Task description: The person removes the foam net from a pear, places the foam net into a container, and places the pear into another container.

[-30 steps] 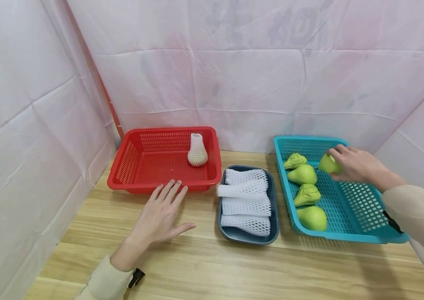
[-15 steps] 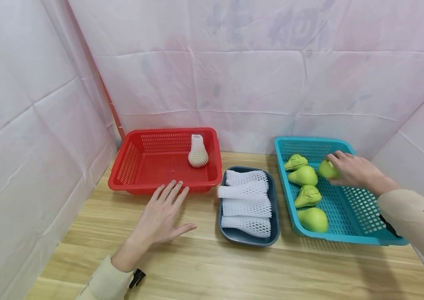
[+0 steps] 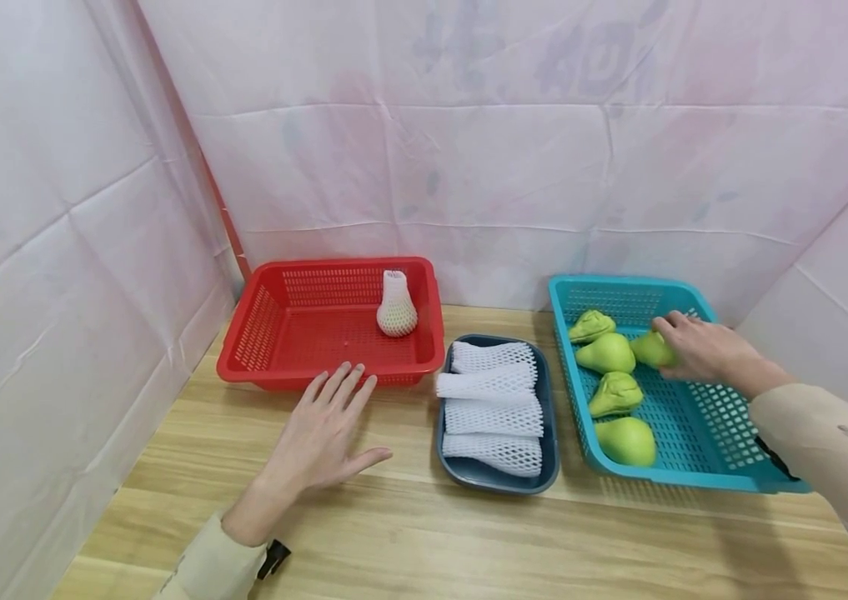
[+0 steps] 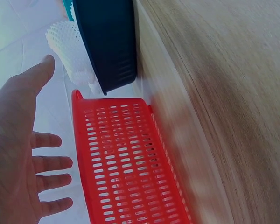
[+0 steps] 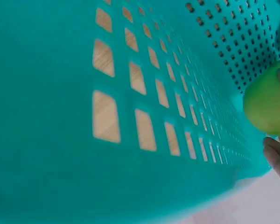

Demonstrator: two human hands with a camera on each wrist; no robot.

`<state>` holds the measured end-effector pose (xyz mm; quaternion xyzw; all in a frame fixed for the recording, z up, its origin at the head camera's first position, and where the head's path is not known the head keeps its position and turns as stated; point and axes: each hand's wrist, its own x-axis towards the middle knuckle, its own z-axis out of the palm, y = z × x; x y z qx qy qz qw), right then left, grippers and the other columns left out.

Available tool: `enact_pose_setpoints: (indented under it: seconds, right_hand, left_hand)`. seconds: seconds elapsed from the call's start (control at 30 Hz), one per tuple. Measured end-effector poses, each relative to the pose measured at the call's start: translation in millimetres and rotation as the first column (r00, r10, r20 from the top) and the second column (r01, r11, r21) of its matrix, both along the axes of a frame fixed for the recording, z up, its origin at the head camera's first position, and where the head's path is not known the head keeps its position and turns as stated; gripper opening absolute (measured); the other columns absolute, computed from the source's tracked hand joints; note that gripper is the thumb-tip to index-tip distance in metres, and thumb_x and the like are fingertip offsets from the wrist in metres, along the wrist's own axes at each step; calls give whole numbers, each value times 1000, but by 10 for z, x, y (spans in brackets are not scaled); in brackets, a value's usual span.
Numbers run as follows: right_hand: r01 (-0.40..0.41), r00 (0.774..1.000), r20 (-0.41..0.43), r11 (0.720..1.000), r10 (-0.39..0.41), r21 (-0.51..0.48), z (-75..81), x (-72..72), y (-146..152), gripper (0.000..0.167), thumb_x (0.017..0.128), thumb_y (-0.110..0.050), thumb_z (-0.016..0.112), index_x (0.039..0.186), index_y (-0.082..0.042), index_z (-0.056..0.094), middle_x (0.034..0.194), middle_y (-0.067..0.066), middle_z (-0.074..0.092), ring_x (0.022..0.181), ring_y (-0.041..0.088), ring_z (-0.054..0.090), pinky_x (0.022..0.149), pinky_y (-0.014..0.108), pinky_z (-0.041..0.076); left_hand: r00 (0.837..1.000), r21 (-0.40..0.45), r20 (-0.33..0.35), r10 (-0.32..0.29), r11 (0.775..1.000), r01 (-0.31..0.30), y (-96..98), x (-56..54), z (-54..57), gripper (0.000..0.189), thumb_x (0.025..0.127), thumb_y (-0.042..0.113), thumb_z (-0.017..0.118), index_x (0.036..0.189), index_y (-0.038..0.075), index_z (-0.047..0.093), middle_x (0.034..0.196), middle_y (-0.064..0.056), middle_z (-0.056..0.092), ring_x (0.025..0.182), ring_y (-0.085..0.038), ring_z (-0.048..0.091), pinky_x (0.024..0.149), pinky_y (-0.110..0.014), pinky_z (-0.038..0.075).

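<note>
My right hand [image 3: 703, 348] reaches into the teal basket [image 3: 724, 478] and grips a green pear [image 3: 651, 350] by its rounded end. In the right wrist view the same pear [image 5: 267, 103] shows at the right edge, with fingertips against it. Beside it in the basket lie a smooth pear [image 3: 607, 353], another smooth pear [image 3: 626, 442], and two wrinkled, pear-shaped green fruits, one of them a chayote-like fruit [image 3: 615, 394]. My left hand [image 3: 318, 442] is spread with fingers straight, its fingertips right at the front rim of the red basket [image 3: 326, 367].
One fruit in a white foam net [image 3: 397, 308] stands in the red basket's right part. Between the baskets, a dark blue tray [image 3: 494, 483] holds several white foam net sleeves [image 3: 493, 414]. Fabric walls [image 3: 484, 167] enclose the wooden table [image 3: 424, 542] behind and at both sides.
The right hand has lowered the pear slightly into the teal basket, bringing it near the smooth pear on its left. My left hand has stayed in place.
</note>
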<state>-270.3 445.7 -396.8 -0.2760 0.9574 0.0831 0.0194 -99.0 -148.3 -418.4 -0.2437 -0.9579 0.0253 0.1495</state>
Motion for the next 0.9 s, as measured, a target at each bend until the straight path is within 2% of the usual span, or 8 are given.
enact_pose_setpoints:
  seconds: [0.17,0.33,0.47,0.6,0.73,0.9]
  right_hand:
    - [-59,998,-36,997,61,54,35,28,-51,66,79,-26,89,130,3,57,112,23,60,85,31,63,63,45,56]
    - [-80,992,-89,992,89,100,72,58,-101,73,81,-39,87,132,4,57,113,24,59,88,35,63,69,51,58]
    - [-56,987,-146,992,72,113,126,118,-122,81,84,-51,82,139,2,55,125,30,59,103,46,65,81,61,58]
    - [-31,980,-190,993,52,114,193,189,-156,89,86,-62,76,147,-1,52,141,34,56,122,54,59,98,69,51]
    - [-22,977,-209,996,41,91,259,276,-201,93,86,-67,73,152,-5,51,149,33,54,133,53,54,108,69,45]
    - [-32,970,-239,998,44,54,328,397,-241,95,84,-70,72,153,-9,52,153,29,54,139,52,51,114,66,41]
  left_hand:
    - [1000,-5,2,4,1000,-4,-4,7,5,102,84,81,62,157,12,49,160,-14,54,148,-36,50,122,-54,42]
    - [1000,-3,1,2,1000,-2,-4,15,23,102,84,81,63,158,12,49,160,-14,53,148,-36,50,122,-55,42]
    - [1000,-2,-6,-1,1000,1,-9,16,33,102,84,81,63,157,11,49,159,-14,54,148,-36,51,122,-55,42]
    - [1000,-6,-8,1,1000,-1,-18,13,41,102,84,80,64,157,11,49,159,-14,54,148,-36,51,121,-56,42]
    - [1000,-2,-13,-1,1000,1,-26,0,54,102,83,80,65,157,11,50,159,-14,55,147,-37,51,121,-56,43]
    - [1000,-7,-18,-9,1000,9,-27,-26,93,101,83,79,65,156,11,50,159,-15,54,148,-37,50,122,-56,42]
